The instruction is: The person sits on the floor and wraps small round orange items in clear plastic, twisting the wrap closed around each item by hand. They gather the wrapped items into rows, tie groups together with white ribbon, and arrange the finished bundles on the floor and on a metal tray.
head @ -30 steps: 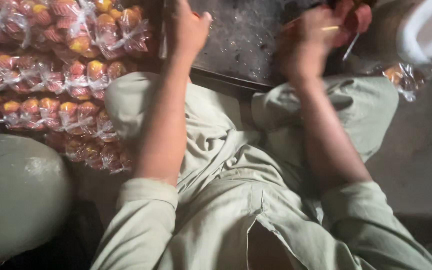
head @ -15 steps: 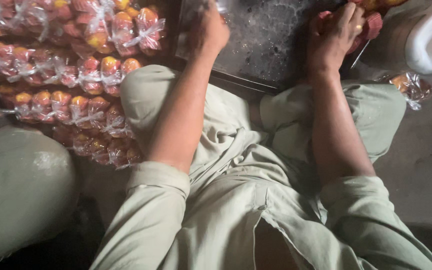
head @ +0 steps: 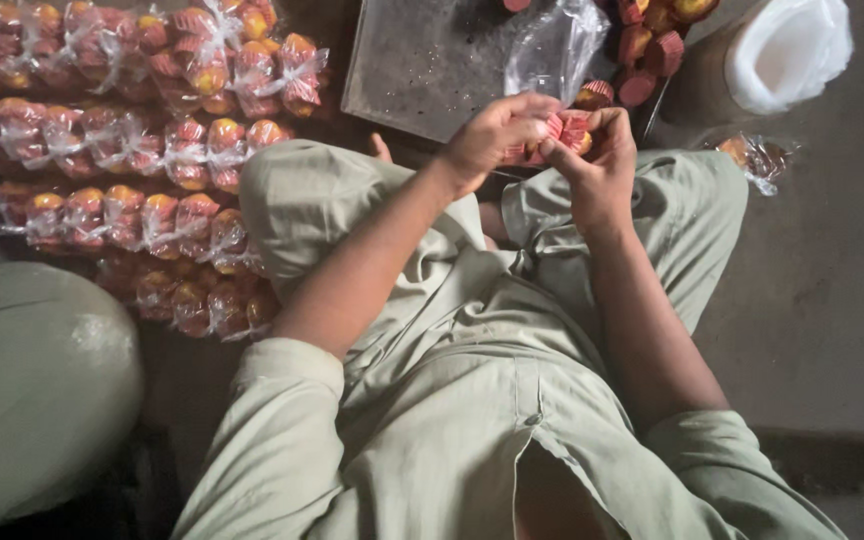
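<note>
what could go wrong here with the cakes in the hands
Both hands, left hand and right hand, pinch the red-cupped cakes over the lap, so one might slip and fall. The clear bag lies loose on the metal tray and may slide off.

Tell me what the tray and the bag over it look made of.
Tray: likely metal, a dull grey speckled flat sheet with a thin raised rim. Bag: thin clear plastic film, glossy, crinkled and see-through.

Left hand (head: 492, 135) and right hand (head: 597, 160): now drawn back from the tray (head: 422, 70), joined over the lap around red cups (head: 562, 130).
</note>
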{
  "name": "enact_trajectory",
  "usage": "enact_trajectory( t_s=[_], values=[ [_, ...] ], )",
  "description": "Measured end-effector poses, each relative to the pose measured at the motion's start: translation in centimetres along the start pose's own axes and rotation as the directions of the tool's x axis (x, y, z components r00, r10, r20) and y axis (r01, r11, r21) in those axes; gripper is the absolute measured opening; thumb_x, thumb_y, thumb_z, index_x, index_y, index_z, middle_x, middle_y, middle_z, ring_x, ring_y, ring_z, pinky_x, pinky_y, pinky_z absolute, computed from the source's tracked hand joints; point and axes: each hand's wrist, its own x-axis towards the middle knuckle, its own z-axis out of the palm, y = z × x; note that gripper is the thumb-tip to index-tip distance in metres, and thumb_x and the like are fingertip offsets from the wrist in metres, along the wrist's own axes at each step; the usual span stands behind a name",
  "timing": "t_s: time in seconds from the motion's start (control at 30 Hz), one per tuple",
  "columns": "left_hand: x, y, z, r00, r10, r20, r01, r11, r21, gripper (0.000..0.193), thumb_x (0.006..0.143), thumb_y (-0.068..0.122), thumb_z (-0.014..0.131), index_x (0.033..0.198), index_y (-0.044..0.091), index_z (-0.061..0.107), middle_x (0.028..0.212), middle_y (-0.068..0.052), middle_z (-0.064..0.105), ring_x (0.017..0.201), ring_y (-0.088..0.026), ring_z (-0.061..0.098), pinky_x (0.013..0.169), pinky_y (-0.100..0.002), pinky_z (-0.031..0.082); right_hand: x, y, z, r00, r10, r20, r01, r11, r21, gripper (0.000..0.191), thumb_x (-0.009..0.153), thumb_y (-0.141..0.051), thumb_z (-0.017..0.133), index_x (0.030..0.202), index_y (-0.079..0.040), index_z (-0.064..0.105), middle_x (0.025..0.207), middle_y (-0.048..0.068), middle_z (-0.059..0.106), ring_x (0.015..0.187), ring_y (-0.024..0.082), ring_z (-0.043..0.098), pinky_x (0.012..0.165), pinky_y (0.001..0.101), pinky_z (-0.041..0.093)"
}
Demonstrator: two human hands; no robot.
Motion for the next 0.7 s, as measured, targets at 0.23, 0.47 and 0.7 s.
enact_trajectory(
  t_s=[0.23, 0.47, 0.7],
  values=[
    [-3.3, -2.3, 2.8, 0.978, 0.093, -0.186, -0.15, 0.935, -0.321, 0.041, 0.098, 0.007, 0.063, 0.137, -0.002, 0.057, 0.125, -0.012, 0.067, 0.111, -0.021, 0.068, 0.102, -0.038, 0.055, -4.4, -1.6, 0.9, 0.989, -0.126, 0.073, 0.138, 0.974, -0.178, 0.053, 0.105, 0.002, 0.068, 0.151, -0.002, 0.043, 0.143, 0.008, 0.054, 0.13, 0.016, 0.055, 0.111, 0.0299, 0.047],
    [-6.4, -6.7, 4.8, 0.92, 0.129, -0.371, -0.281, 0.875, -0.394, 0.038, 0.105, 0.018, 0.059, 0.138, 0.001, 0.056, 0.123, -0.011, 0.065, 0.111, -0.019, 0.063, 0.097, -0.034, 0.051, -7.0, -0.2, 2.7, 0.976, -0.2, 0.079, 0.214, 0.945, -0.247, 0.065, 0.101, 0.001, 0.073, 0.152, -0.003, 0.032, 0.157, 0.014, 0.042, 0.149, 0.023, 0.044, 0.122, 0.0359, 0.047],
    [-5.1, -8.1, 2.7, 0.865, 0.16, -0.476, -0.169, 0.985, 0.024, 0.037, 0.109, 0.032, 0.048, 0.13, 0.005, 0.061, 0.123, -0.01, 0.066, 0.111, -0.016, 0.065, 0.097, -0.031, 0.053, -6.6, 0.7, 1.5, 1.0, 0.009, 0.001, -0.009, 0.987, -0.161, 0.068, 0.093, 0.008, 0.082, 0.141, -0.003, 0.036, 0.132, 0.014, 0.058, 0.124, 0.022, 0.06, 0.109, 0.0386, 0.052]
  ],
)
